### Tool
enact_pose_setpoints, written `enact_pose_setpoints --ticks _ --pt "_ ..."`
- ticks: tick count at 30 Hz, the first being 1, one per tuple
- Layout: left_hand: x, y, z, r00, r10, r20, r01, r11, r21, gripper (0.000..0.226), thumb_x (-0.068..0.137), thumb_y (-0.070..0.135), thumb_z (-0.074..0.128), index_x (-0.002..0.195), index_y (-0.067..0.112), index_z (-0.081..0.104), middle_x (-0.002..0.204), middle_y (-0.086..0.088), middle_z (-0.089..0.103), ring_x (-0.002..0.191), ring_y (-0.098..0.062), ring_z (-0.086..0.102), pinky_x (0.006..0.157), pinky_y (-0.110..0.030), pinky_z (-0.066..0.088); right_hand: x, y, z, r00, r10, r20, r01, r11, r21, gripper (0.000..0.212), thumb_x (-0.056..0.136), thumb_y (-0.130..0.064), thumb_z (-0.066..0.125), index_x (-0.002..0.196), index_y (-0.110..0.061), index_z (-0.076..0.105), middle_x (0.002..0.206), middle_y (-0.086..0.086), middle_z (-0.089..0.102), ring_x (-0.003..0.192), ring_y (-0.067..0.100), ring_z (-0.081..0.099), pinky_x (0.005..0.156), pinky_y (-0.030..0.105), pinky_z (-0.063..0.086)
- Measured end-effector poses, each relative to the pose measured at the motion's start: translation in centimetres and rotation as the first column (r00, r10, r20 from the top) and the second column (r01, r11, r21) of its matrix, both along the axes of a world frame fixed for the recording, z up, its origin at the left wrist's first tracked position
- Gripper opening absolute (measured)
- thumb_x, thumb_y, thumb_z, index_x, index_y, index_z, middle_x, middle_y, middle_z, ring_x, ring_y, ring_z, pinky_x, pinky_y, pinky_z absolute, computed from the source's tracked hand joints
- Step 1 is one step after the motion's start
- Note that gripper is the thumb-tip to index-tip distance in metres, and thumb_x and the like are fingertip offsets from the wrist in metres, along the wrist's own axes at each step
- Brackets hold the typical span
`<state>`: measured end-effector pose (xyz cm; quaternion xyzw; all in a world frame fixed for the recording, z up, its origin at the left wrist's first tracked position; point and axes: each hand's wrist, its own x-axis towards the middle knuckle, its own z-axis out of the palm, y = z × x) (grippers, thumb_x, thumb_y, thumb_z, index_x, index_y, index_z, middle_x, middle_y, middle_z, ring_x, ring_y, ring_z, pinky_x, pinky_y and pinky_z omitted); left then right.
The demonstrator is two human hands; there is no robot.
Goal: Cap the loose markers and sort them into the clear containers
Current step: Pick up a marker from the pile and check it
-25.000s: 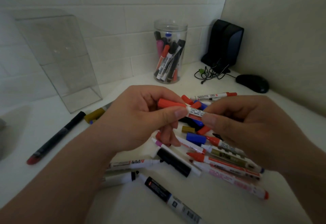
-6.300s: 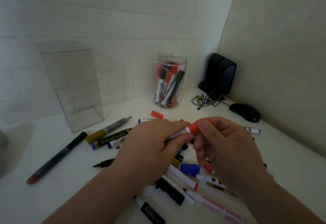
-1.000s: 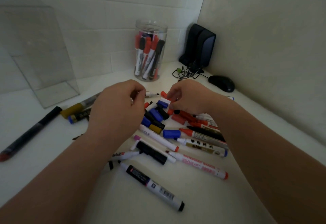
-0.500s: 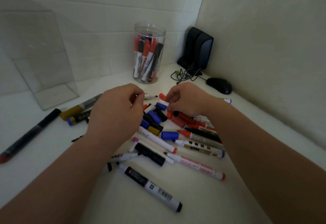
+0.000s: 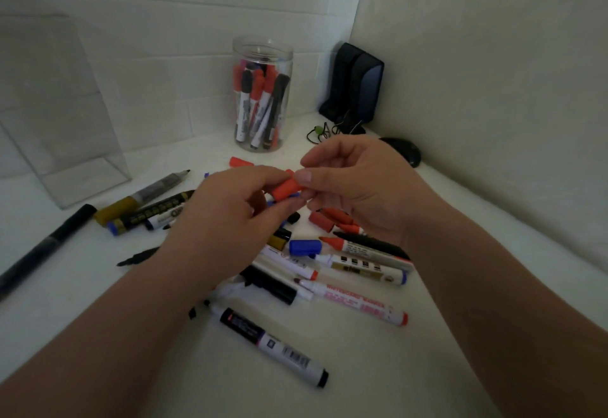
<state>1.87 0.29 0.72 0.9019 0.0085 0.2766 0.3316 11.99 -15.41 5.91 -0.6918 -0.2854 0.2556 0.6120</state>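
A red cap [image 5: 285,188] is pinched between my right hand [image 5: 360,187] and my left hand [image 5: 227,223], held above the pile. My left hand's fingers curl round something hidden inside them, apparently a marker body. Below lie several loose markers and caps: a blue cap [image 5: 305,248], dark red caps [image 5: 324,220], a red-tipped uncapped marker [image 5: 358,248], a pink-printed whiteboard marker [image 5: 353,302] and a black-labelled marker [image 5: 269,342]. The round clear jar [image 5: 263,52] at the back holds several capped markers. A square clear container [image 5: 65,141] stands at the back left, with nothing visible inside.
A black speaker [image 5: 357,85], tangled cable [image 5: 324,129] and black mouse [image 5: 403,152] sit in the back right corner. Long black marker [image 5: 46,248] and gold markers [image 5: 144,205] lie at left. A lone red cap [image 5: 241,162] lies before the jar. Walls close behind and right.
Both hands rose from the pile and came together; a red cap is now pinched between them. The view tilted slightly.
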Motion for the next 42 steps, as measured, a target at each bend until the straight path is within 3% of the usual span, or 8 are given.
enact_pose_setpoints --ticks 6,9,13,19,24,30,35,42 --pt "-0.1 -0.2 0.1 0.995 0.011 -0.103 -0.020 0.996 -0.088 0.060 0.082 0.068 0.030 0.117 0.034 0.065 0.078 0.020 0.063 0.077 0.002 0.058 0.064 -0.023 0.043 1.3 -4.7 -0.8 0.778 0.100 0.620 0.314 0.794 -0.521 0.005 0.088 -0.038 0.071 0.089 -0.037 0.066 0.083 -0.015 0.068 0.076 -0.002 0.064 0.072 0.015 0.052" --pt "0.0 -0.2 0.0 0.986 0.001 -0.169 -0.016 0.996 -0.089 0.060 0.086 0.066 0.030 0.131 0.037 0.058 0.092 0.023 0.063 0.080 0.007 0.056 0.068 -0.021 0.041 1.8 -7.9 -1.9 0.796 0.300 0.525 0.291 0.571 -0.767 0.003 0.089 -0.034 0.071 0.090 -0.037 0.070 0.086 -0.015 0.065 0.080 0.002 0.060 0.072 0.019 0.049" --pt "-0.1 -0.3 -0.2 0.972 -0.047 -0.230 0.042 0.999 -0.027 0.048 0.096 0.048 0.041 0.143 0.040 0.049 0.120 0.026 0.057 0.102 0.006 0.051 0.092 -0.019 0.039 1.2 -9.5 -2.5 0.800 0.330 0.500 0.275 0.539 -0.796 0.006 0.089 -0.037 0.071 0.094 -0.039 0.069 0.091 -0.017 0.060 0.084 0.002 0.055 0.069 0.016 0.043" --pt "0.0 -0.4 -0.2 0.963 -0.103 -0.248 0.112 0.994 0.021 0.043 0.090 0.048 0.050 0.131 0.041 0.059 0.109 0.032 0.058 0.102 0.013 0.051 0.089 -0.012 0.038 0.9 -8.1 -3.2 0.772 0.403 0.491 0.286 0.468 -0.836 0.015 0.088 -0.047 0.067 0.092 -0.033 0.068 0.090 -0.014 0.059 0.081 0.006 0.056 0.065 0.019 0.043" --pt "0.3 -0.4 -0.7 0.971 -0.094 -0.220 0.028 0.958 -0.285 0.025 0.086 0.036 0.071 0.108 0.048 0.070 0.095 0.024 0.071 0.090 0.005 0.065 0.078 -0.008 0.049 1.4 -8.4 -1.3 0.736 0.272 0.620 0.312 0.677 -0.667 0.013 0.080 -0.039 0.075 0.075 -0.032 0.066 0.078 -0.011 0.062 0.069 0.006 0.057 0.059 0.016 0.041" --pt "0.5 0.0 -0.2 0.978 -0.191 -0.085 0.043 0.584 -0.811 0.033 0.071 0.032 0.075 0.103 0.025 0.079 0.076 -0.006 0.064 0.054 -0.016 0.041 0.049 -0.026 0.035 2.9 -6.7 1.4 0.940 0.101 0.325 -0.039 0.981 -0.192 0.021 0.072 -0.034 0.078 0.079 -0.015 0.072 0.065 0.012 0.069 0.048 0.022 0.054 0.043 0.025 0.041" --pt "0.7 0.5 -0.3 0.974 -0.220 0.059 0.136 0.353 -0.926 0.031 0.078 0.012 0.070 0.107 0.003 0.074 0.068 -0.002 0.062 0.052 -0.013 0.040 0.048 -0.024 0.036 3.1 -5.7 -2.3 0.986 0.001 0.165 -0.029 0.986 0.166 0.035 0.059 -0.041 0.089 0.073 -0.014 0.070 0.050 0.009 0.052 0.039 0.018 0.039 0.041 0.017 0.034" --pt "0.7 0.3 -0.5 0.968 -0.249 0.037 0.142 0.417 -0.898 0.026 0.079 0.011 0.070 0.103 0.004 0.077 0.064 -0.003 0.057 0.053 -0.014 0.042 0.052 -0.026 0.041 2.9 -6.4 -3.2 0.994 0.030 0.104 -0.050 0.978 0.200 0.032 0.060 -0.039 0.089 0.071 -0.014 0.071 0.048 0.008 0.049 0.039 0.015 0.039 0.039 0.016 0.034"
